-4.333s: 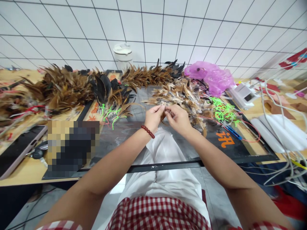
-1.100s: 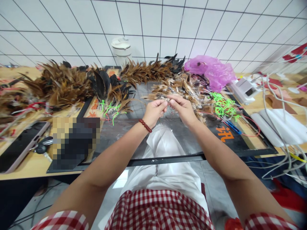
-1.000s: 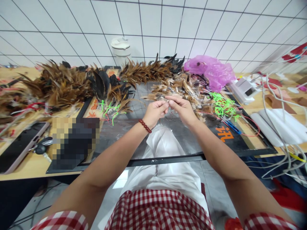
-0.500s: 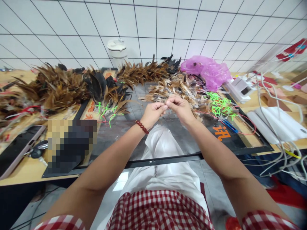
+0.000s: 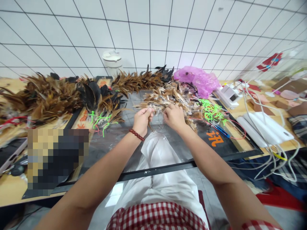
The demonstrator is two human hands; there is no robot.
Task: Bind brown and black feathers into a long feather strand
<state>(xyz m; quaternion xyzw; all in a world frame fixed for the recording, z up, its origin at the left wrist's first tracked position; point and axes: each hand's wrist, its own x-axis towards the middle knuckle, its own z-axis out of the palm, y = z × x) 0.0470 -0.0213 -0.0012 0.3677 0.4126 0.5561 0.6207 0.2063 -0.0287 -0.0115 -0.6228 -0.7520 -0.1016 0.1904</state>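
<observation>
My left hand [image 5: 142,122] is closed in a pinch above the dark glass panel, a red bead bracelet round its wrist. A thin brown feather [image 5: 150,125] hangs below its fingers. To the right, my right hand [image 5: 174,117] is curled down at the near edge of a loose pile of brown and pale feathers [image 5: 168,95]. Its fingertips are turned away, so what they grip is hidden. Left of my hands lies a bunch of black and brown feathers [image 5: 100,102] with bright green strings [image 5: 102,120]. Behind the pile stretches a long band of brown feathers [image 5: 137,81].
A pink plastic bag [image 5: 198,80] and tangled green cord [image 5: 211,110] lie right of the pile, with a blue cutter [image 5: 222,131] nearby. A white lidded cup [image 5: 112,62] stands by the tiled wall. White cables [image 5: 280,153] hang over the right edge. More brown feathers [image 5: 48,92] are heaped left.
My hands, earlier together at the fingertips, are now apart. The right one has moved down to the feather pile; the left shows a feather below it. The camera view has shifted slightly.
</observation>
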